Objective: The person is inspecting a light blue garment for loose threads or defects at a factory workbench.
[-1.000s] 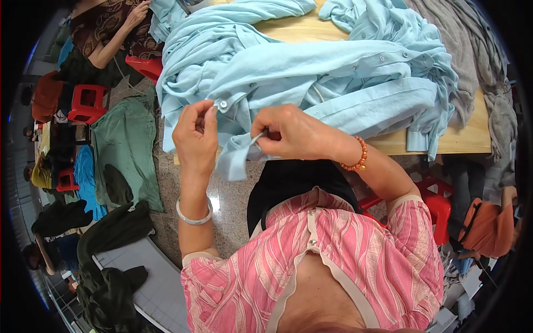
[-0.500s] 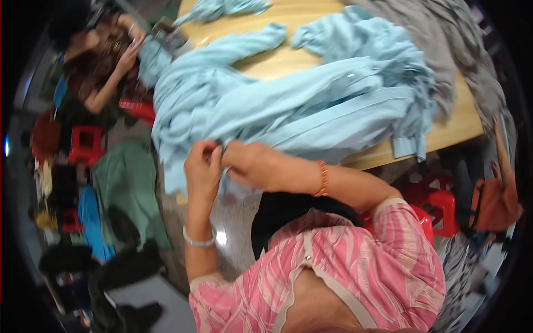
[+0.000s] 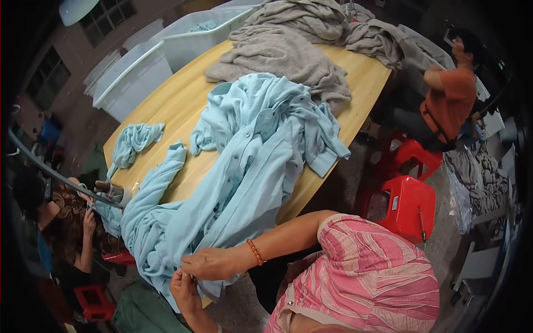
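Head view has a light-blue button-front garment (image 3: 252, 166) spread in folds over the near part of the wooden worktop (image 3: 172, 114), its lower end spilling past the worktop's near left corner. At that corner, the right hand (image 3: 211, 263) and the left hand (image 3: 186, 288) meet; the fingers of both are pinched narrow on the garment's cloth, though their overlap hides the exact spot gripped. A beaded bracelet (image 3: 255, 251) circles the right wrist.

On the worktop's left side lies a smaller light-blue cloth piece (image 3: 136, 145). Grey garments (image 3: 286, 53) are heaped across the worktop's far end. White plastic bins (image 3: 136, 83) stand along the worktop's far left side. To the worktop's right are a red stool (image 3: 411, 205) and a person in an orange top (image 3: 455, 105); left of the worktop is another person in a brown patterned top (image 3: 69, 216).
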Demonstrator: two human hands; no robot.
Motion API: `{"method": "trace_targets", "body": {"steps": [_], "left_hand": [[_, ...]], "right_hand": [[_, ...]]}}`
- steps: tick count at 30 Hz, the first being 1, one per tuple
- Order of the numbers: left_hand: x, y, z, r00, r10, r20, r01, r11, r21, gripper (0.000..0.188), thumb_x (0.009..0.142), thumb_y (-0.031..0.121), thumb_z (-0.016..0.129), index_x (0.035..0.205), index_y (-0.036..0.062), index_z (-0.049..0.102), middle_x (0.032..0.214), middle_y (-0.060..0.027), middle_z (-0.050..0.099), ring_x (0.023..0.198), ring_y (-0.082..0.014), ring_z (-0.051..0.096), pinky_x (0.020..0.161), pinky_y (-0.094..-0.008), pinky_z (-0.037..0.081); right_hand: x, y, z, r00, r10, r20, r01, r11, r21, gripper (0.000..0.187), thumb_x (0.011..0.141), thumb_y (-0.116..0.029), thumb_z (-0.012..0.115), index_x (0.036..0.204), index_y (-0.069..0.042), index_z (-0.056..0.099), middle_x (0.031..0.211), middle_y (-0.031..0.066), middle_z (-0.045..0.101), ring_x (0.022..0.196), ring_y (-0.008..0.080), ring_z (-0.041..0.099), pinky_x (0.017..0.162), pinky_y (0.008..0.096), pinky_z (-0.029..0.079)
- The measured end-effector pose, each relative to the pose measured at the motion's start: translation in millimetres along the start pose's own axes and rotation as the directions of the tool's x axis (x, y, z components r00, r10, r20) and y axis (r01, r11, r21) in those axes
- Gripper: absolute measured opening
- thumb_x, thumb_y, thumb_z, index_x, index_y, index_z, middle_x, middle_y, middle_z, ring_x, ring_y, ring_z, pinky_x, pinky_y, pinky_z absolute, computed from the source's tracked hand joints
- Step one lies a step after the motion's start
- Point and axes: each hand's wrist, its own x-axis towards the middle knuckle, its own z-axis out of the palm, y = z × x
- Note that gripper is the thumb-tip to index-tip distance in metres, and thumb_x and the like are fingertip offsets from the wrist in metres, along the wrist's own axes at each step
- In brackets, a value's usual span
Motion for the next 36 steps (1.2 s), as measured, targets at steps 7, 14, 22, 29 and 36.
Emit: {"method": "trace_targets", "body": {"steps": [7, 14, 22, 29, 36], "left_hand": [[-0.8, 6.8, 0.8, 0.997, -0.080, -0.009, 0.079, 0.993, -0.093, 0.013, 0.090, 0.011, 0.061, 0.094, -0.0008, 0.056, 0.085, -0.0050, 0.061, 0.073, -0.0104, 0.054, 0.069, -0.0239, 0.042], [-10.0, 11.1, 4.9, 0.999, 0.041, 0.033, -0.044, 0.994, 0.095, 0.017, 0.086, 0.005, 0.062, 0.100, -0.0033, 0.058, 0.087, -0.0039, 0.061, 0.075, -0.0098, 0.055, 0.071, -0.0224, 0.043], [-11.8, -1.3, 18.2, 0.937, 0.341, -0.070, -0.227, 0.753, 0.618, 0.017, 0.081, -0.001, 0.064, 0.099, -0.0026, 0.063, 0.087, -0.0045, 0.064, 0.079, -0.0104, 0.059, 0.074, -0.0249, 0.049], [-11.4, -3.4, 22.2, 0.898, 0.433, -0.072, -0.268, 0.672, 0.690, 0.007, 0.086, 0.003, 0.059, 0.091, -0.0021, 0.061, 0.077, -0.0048, 0.061, 0.070, -0.0097, 0.054, 0.066, -0.0236, 0.046], [-7.0, -8.6, 19.3, 0.940, 0.328, -0.097, -0.198, 0.753, 0.627, 0.006, 0.090, 0.002, 0.057, 0.094, -0.0010, 0.058, 0.083, 0.0020, 0.056, 0.075, -0.0042, 0.047, 0.067, -0.0179, 0.039]], "right_hand": [[-1.5, -1.4, 0.4, 0.995, -0.034, -0.089, 0.029, 0.998, -0.059, 0.010, 0.075, -0.002, 0.055, 0.078, 0.003, 0.047, 0.078, 0.0160, 0.050, 0.063, 0.0328, 0.060, 0.054, 0.0390, 0.048], [-2.3, 6.6, -4.8, 0.998, -0.054, -0.017, 0.052, 0.994, -0.100, 0.010, 0.074, -0.004, 0.056, 0.076, 0.004, 0.049, 0.077, 0.0177, 0.051, 0.061, 0.0337, 0.059, 0.052, 0.0393, 0.048], [4.1, 16.8, 0.6, 0.986, 0.147, 0.075, -0.141, 0.987, -0.071, 0.014, 0.074, -0.013, 0.058, 0.075, 0.001, 0.060, 0.076, 0.0222, 0.061, 0.071, 0.0389, 0.063, 0.064, 0.0449, 0.051], [2.2, 26.6, -0.2, 0.995, 0.059, 0.080, -0.068, 0.992, 0.108, 0.013, 0.076, -0.012, 0.063, 0.082, -0.002, 0.058, 0.077, 0.0170, 0.057, 0.071, 0.0389, 0.059, 0.062, 0.0440, 0.048], [7.6, 23.0, -14.9, 0.964, 0.088, 0.249, -0.118, 0.987, 0.108, 0.017, 0.078, -0.001, 0.060, 0.094, 0.003, 0.060, 0.085, 0.0183, 0.058, 0.082, 0.0381, 0.058, 0.071, 0.0424, 0.046]]}}
